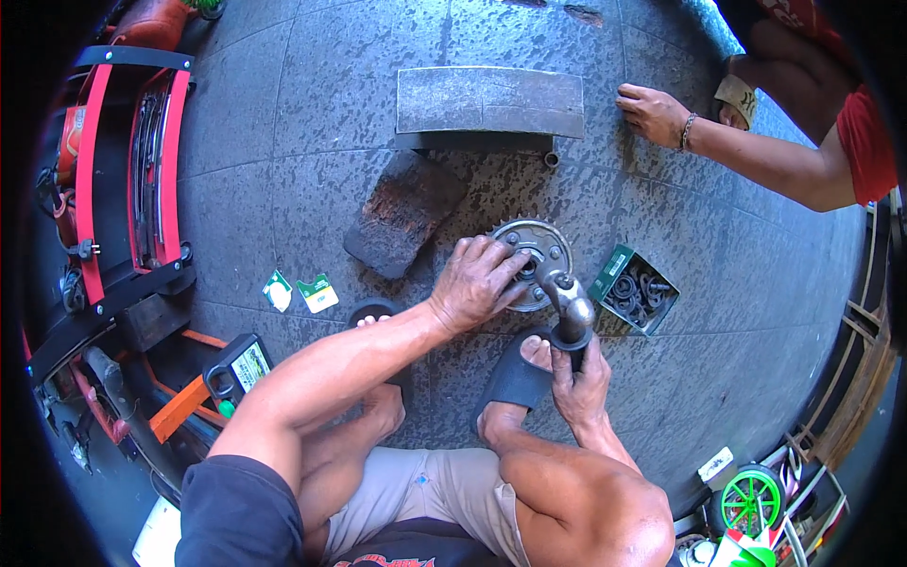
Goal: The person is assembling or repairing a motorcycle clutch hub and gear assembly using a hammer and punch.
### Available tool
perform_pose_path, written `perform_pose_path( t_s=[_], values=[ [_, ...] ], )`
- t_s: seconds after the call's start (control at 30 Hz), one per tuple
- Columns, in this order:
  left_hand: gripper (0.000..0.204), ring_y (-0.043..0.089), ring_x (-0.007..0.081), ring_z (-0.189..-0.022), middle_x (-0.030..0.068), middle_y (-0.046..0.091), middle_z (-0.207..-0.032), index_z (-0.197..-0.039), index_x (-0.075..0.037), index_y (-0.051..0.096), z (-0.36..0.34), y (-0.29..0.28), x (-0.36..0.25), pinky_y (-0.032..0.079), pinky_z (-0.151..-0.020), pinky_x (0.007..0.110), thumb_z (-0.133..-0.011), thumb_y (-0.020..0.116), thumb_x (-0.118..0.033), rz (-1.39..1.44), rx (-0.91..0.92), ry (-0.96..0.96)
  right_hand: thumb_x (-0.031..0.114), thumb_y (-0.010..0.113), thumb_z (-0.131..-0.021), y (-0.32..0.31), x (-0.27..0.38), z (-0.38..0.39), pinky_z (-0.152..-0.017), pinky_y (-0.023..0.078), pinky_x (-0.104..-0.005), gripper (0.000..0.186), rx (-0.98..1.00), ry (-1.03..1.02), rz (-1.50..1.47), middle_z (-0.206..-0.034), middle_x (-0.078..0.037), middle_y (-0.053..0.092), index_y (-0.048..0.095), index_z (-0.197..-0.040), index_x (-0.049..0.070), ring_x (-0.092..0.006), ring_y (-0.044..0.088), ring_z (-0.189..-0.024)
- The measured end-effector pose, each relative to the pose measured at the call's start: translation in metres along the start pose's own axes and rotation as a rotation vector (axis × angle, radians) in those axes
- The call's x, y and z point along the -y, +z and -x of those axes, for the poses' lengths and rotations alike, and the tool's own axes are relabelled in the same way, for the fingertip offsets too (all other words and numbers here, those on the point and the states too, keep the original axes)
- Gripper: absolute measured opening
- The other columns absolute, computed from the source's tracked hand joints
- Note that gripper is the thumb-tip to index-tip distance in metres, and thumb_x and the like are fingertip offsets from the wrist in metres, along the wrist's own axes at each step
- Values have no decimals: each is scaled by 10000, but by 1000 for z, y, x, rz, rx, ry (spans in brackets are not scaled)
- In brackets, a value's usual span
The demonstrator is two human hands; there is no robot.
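Note:
A toothed metal sprocket wheel (557, 248) with bolts round its hub lies in front of me, between my feet. My left hand (475, 282) is closed on its left side, fingertips at the hub; whether they also pinch a small part there I cannot make out. My right hand (583, 383) grips the dark handle of a hammer (573, 317). The hammer's rounded metal head is over the sprocket's lower right edge. Close by on the right, a green box (619, 265) contains several small metal parts.
Beyond the sprocket are a dark, worn block (406, 213), a flat metal slab (491, 99) and a small ring (551, 161). Torn card pieces (318, 294) lie left. A co-worker's hand (655, 115) reaches in at upper right. A red-black rack (170, 170) stands left.

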State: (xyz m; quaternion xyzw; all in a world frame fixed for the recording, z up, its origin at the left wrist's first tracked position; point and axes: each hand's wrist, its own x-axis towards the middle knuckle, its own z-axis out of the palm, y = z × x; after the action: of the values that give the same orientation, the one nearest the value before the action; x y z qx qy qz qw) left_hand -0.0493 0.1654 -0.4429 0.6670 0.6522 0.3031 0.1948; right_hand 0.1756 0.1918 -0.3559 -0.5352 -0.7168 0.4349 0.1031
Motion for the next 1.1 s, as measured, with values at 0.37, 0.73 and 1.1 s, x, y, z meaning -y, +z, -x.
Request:
perform_pose_path(
  t_s=[0.37, 0.73, 1.1],
  values=[
    [555, 553, 341, -1031, 150, 587, -1128, -1288, -61, 638, -3, -12, 10, 456, -878, 464, -740, 714, -28, 44, 136, 29, 268, 693, -953, 12, -12, 6, -709, 538, -547, 373, 135, 23, 189, -1008, -252, 680, 563, -1204, 27, -495, 669, -880],
    [434, 730, 358, -899, 268, 725, -978, -1155, 52, 677, 5, 0, 3, 555, -803, 429, -921, 725, -310, 402, -66, -766, 240, 742, -904, 12, -4, -2, -701, 550, -525, 420, 196, 23, 371, -1014, -226, 692, 561, -1229, 48, -467, 685, -868],
    [412, 730, 329, -889, 253, 726, -954, -1141, 62, 681, 2, -5, 7, 557, -795, 416, -915, 722, -280, 411, 7, -818, 238, 704, -935, 12, -4, -31, -679, 540, -530, 352, 98, -23, 214, -947, -250, 691, 569, -1184, 29, -491, 676, -853]
  ],
)
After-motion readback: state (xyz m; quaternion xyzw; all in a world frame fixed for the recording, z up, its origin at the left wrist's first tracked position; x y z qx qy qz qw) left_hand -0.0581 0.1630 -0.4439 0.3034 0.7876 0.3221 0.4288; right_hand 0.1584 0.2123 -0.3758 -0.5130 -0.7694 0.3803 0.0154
